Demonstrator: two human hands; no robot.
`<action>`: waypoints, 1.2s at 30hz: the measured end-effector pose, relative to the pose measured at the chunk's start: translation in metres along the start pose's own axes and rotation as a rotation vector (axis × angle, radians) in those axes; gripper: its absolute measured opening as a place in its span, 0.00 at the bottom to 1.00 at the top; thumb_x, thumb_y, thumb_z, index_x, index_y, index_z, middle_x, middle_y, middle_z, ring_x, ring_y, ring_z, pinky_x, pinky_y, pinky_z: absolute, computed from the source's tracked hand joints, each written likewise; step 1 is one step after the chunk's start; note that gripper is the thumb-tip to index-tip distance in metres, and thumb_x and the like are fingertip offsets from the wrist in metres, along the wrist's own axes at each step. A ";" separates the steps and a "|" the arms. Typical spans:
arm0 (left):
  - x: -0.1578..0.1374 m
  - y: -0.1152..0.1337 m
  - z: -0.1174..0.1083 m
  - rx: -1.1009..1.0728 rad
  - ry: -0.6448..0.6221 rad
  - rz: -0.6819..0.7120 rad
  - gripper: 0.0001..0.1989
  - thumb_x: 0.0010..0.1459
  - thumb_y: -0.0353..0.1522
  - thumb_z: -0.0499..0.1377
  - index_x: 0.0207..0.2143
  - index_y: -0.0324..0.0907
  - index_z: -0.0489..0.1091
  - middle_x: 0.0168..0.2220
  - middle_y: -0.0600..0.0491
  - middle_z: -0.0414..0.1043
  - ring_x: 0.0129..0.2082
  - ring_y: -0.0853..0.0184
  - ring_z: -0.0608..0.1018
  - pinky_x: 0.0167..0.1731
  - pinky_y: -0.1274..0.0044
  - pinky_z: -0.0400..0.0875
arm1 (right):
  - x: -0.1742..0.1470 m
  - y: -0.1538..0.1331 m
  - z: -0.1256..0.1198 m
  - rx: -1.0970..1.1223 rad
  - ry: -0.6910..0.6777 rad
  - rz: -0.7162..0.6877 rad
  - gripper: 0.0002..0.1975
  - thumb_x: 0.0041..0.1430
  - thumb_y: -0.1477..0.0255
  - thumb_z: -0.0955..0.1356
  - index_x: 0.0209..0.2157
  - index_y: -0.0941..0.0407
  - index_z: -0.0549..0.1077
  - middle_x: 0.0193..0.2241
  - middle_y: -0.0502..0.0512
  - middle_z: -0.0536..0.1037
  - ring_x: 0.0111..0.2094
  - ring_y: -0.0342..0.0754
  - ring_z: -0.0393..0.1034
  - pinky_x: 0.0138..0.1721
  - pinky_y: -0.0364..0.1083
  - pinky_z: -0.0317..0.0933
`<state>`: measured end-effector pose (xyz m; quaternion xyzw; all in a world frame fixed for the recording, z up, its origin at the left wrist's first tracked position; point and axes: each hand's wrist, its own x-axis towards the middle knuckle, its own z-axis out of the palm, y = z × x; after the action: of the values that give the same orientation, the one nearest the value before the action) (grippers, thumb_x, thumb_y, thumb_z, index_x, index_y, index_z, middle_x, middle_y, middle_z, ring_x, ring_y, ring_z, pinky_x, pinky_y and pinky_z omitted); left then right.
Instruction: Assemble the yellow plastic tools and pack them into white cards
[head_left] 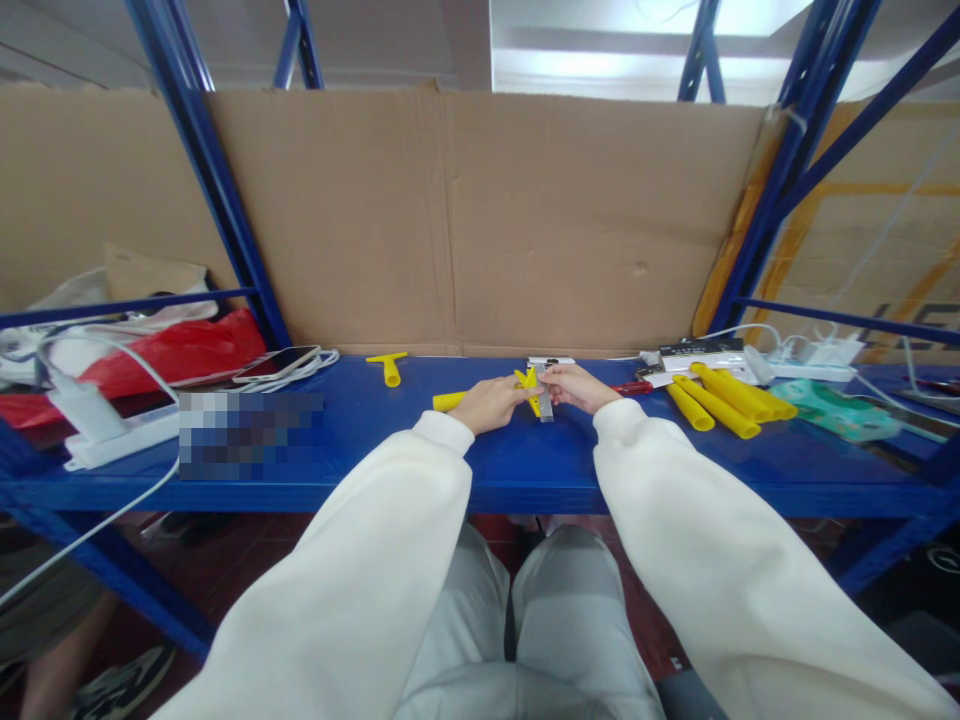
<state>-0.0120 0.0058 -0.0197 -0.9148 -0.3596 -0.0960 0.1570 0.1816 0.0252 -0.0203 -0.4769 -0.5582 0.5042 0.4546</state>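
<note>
My left hand (pixel 491 402) is closed around a yellow scraper handle (pixel 448 401), whose tube end sticks out to the left of the fist. At the other side of that hand shows its yellow head (pixel 531 383). My right hand (pixel 574 385) pinches a flat silvery metal blade (pixel 546 405) against the yellow head. The fingertips of both hands nearly meet there and hide part of the joint. Just behind them lies a small white and dark packet (pixel 551 361). A loose yellow T-shaped piece (pixel 387 368) lies farther left on the blue bench (pixel 525 465).
Several yellow tubes (pixel 720 400) lie to the right, beside a green packet (pixel 840 408). A red tool (pixel 632 387) is near my right wrist. Power strips (pixel 124 435) with cables, and a red bag (pixel 180 350), sit at the left. Cardboard (pixel 525 220) stands behind.
</note>
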 end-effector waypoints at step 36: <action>0.003 -0.008 0.004 -0.028 -0.048 -0.194 0.25 0.68 0.29 0.48 0.64 0.50 0.66 0.46 0.44 0.73 0.45 0.58 0.80 0.44 0.71 0.72 | 0.026 0.019 -0.018 -0.923 0.316 -0.184 0.06 0.52 0.75 0.72 0.31 0.53 0.83 0.41 0.59 0.83 0.51 0.60 0.72 0.55 0.55 0.62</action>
<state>-0.0155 0.0145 -0.0206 -0.8798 -0.4487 -0.0941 0.1256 0.1977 0.0538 -0.0366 -0.6480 -0.6871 0.0837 0.3178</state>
